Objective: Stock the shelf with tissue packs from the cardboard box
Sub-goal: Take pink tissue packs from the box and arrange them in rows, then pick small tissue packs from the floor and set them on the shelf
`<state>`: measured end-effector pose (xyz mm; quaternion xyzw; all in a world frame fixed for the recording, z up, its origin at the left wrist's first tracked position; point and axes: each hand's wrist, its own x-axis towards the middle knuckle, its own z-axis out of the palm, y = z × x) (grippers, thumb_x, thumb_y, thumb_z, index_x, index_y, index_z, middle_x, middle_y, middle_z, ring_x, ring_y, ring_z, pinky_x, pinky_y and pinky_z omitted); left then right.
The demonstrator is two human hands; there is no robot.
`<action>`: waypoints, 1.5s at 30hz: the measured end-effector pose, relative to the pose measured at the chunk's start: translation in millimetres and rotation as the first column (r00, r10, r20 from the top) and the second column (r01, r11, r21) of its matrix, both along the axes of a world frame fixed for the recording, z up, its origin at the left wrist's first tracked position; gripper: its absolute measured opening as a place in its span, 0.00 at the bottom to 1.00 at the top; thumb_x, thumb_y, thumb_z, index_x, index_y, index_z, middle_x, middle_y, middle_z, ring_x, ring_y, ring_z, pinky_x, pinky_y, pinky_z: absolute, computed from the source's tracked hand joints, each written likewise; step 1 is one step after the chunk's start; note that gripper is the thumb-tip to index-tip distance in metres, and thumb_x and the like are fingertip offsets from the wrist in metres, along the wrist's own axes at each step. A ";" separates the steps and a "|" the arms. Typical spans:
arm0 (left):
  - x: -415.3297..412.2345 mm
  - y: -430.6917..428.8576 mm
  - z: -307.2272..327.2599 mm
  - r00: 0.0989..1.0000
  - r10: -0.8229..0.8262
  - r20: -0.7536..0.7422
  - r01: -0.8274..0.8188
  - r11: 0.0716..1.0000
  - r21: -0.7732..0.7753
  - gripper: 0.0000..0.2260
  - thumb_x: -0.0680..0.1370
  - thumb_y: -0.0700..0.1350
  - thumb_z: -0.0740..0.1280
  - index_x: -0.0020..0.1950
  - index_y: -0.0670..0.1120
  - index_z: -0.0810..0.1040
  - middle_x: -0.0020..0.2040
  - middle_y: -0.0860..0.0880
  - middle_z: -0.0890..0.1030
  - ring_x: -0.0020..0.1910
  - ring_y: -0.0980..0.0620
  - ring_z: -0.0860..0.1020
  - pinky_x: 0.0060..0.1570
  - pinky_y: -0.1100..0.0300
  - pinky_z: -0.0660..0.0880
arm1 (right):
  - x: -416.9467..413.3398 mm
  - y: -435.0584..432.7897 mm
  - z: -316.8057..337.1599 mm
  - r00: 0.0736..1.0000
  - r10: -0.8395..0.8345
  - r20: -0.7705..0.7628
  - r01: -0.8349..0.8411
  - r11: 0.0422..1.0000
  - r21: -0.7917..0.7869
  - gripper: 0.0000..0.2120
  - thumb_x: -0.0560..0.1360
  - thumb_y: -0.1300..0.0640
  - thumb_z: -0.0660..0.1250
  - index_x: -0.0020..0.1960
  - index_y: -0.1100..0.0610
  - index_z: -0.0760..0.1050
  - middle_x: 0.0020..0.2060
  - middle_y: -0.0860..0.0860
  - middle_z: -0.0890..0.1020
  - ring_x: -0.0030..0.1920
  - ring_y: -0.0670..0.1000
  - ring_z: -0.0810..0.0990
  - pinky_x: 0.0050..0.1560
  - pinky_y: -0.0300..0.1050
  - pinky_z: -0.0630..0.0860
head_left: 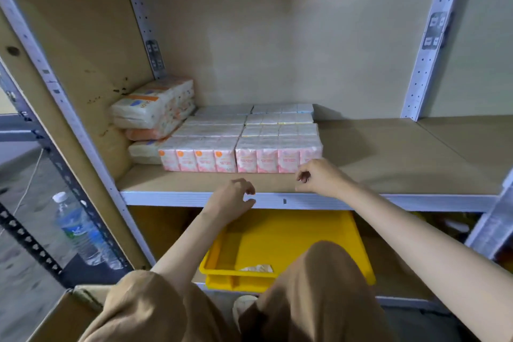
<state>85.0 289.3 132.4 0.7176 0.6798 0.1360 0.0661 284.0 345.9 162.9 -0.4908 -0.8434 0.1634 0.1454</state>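
Two hands up at the shelf edge, both empty. The left hand point(231, 200) hovers right at the white front rail of the shelf point(388, 164), fingers point(248, 189) loosely curled and a little apart, nothing in them. The right hand point(319, 178) sits just above the board, near the front right corner of the tissue packs point(241, 141), its fingers bent inward in a loose half-closed curl, gripping nothing, close to the nearest pack but whether it touches is hard to say.

Those packs fill the left part of the shelf: two columns side by side, running from the front row back toward the rear panel, the front row showing pink and white faces with orange dots. To their left, pressed into the corner, a stack of larger soft packs point(155, 114) lies piled on its side. The right half of the board is bare brown.

Down below, a yellow tray point(283, 233) rests on the lower shelf with a scrap of crumpled wrapper inside. A water bottle point(83, 233) stands on the floor off to the left, behind the dark perforated upright. At the bottom left corner, an edge of the cardboard box point(69, 311) peeks in beside the person's tan-clad knees.
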 end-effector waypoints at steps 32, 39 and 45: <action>128.3 -24.5 -239.5 0.974 0.057 0.219 0.072 0.839 -0.539 0.07 0.76 0.39 0.64 0.51 0.40 0.79 0.55 0.39 0.82 0.56 0.42 0.78 0.48 0.53 0.73 | 121.1 -93.2 -249.3 0.925 -0.266 0.272 0.373 0.773 -0.514 0.13 0.77 0.59 0.61 0.58 0.61 0.77 0.59 0.58 0.80 0.60 0.57 0.77 0.58 0.46 0.73; 127.5 -16.6 -320.0 0.936 0.253 0.244 -0.024 0.740 -0.672 0.14 0.76 0.39 0.65 0.61 0.39 0.76 0.62 0.40 0.78 0.62 0.44 0.75 0.60 0.57 0.71 | 120.4 -74.2 -325.3 0.908 -0.306 0.285 0.418 0.692 -0.589 0.14 0.77 0.60 0.58 0.56 0.66 0.76 0.58 0.64 0.79 0.60 0.60 0.77 0.61 0.48 0.70; 127.8 -13.9 -396.5 0.815 0.500 0.292 -0.129 0.648 -0.751 0.14 0.72 0.35 0.68 0.58 0.38 0.77 0.58 0.39 0.80 0.59 0.42 0.78 0.56 0.54 0.74 | 104.2 -51.4 -402.8 0.897 -0.316 0.309 0.441 0.584 -0.682 0.12 0.76 0.59 0.61 0.51 0.67 0.77 0.54 0.64 0.81 0.55 0.59 0.79 0.47 0.48 0.71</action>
